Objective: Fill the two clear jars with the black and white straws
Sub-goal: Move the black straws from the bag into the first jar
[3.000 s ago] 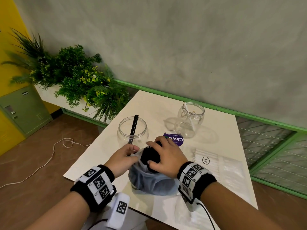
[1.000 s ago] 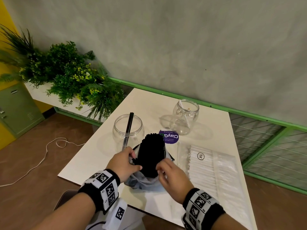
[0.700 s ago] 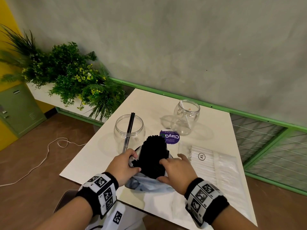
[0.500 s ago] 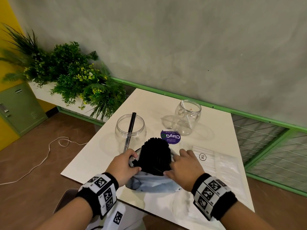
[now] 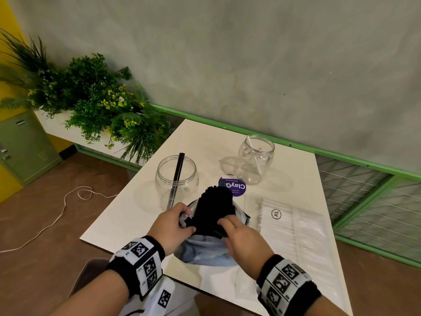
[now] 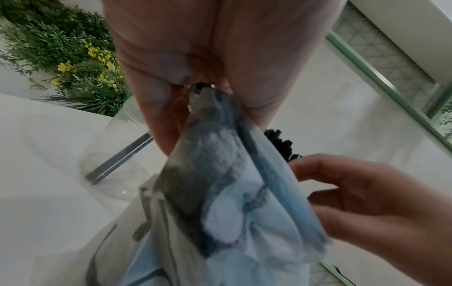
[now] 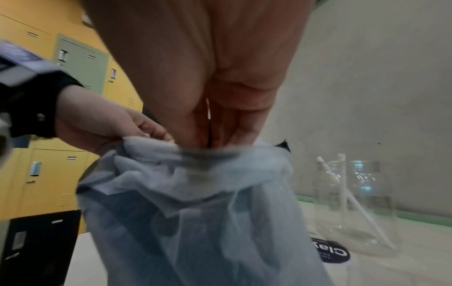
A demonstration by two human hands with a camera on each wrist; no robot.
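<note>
A thick bundle of black straws stands in a bluish plastic bag at the table's front. My left hand pinches the bag's rim on the left side. My right hand reaches into the bag's mouth, and its fingers pinch straws at the bundle's near edge. The wide clear jar behind my left hand holds two black straws. The narrower clear jar further right holds a few white straws. A flat pack of white straws lies to the right.
A purple round ClayGo disc lies between the jars. The white table ends just below my wrists. Planter greenery stands beyond the left corner, a green rail runs behind, and a white cable lies on the floor.
My right hand has come in from the bundle's right side to its near edge, and its fingers have curled onto the straws. My left hand still holds the bag's rim.
</note>
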